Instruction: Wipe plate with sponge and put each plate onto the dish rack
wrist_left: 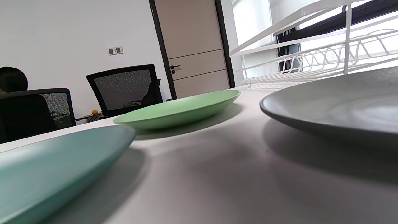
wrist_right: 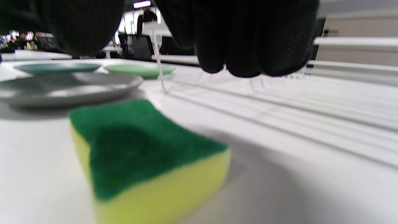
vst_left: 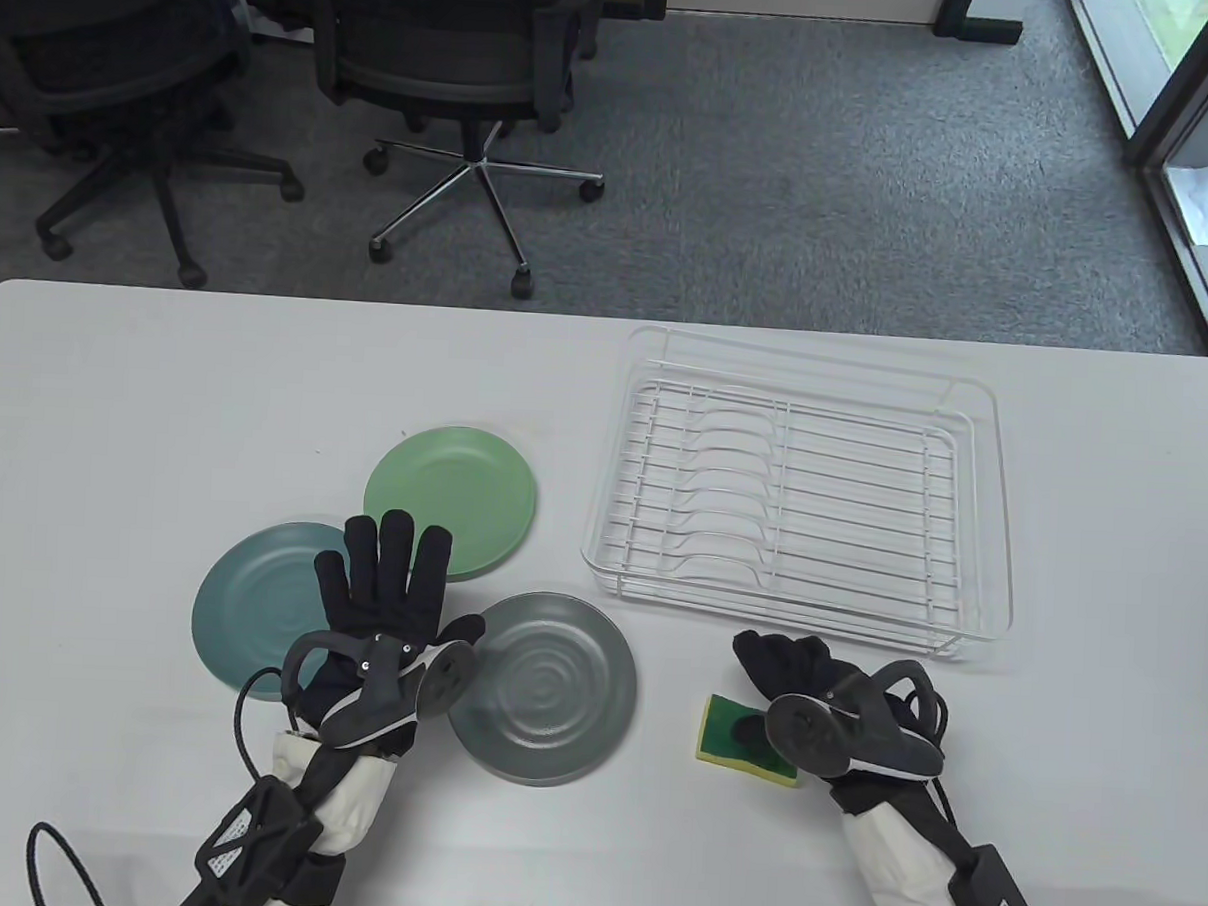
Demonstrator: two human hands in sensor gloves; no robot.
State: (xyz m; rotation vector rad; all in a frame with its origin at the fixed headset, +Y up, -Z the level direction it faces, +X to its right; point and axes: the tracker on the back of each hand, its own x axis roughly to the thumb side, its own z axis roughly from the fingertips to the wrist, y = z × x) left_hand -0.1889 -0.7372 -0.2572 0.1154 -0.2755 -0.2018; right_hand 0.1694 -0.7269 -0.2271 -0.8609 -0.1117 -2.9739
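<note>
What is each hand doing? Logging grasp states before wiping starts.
Left hand: open, fingers straight, holding nothing.
Right hand: fingers curled, holding nothing, above the green-and-yellow sponge.

Table view overhead; wrist views low, sharing grey plate (vst_left: pixel 544 687).

A teal plate (wrist_left: pixel 53 168), a green plate (wrist_left: pixel 180 107) and a grey plate (wrist_left: pixel 335 102) lie apart on the table (wrist_left: pixel 217 174) (white wire dish rack (wrist_left: pixel 311 59) behind).
</note>
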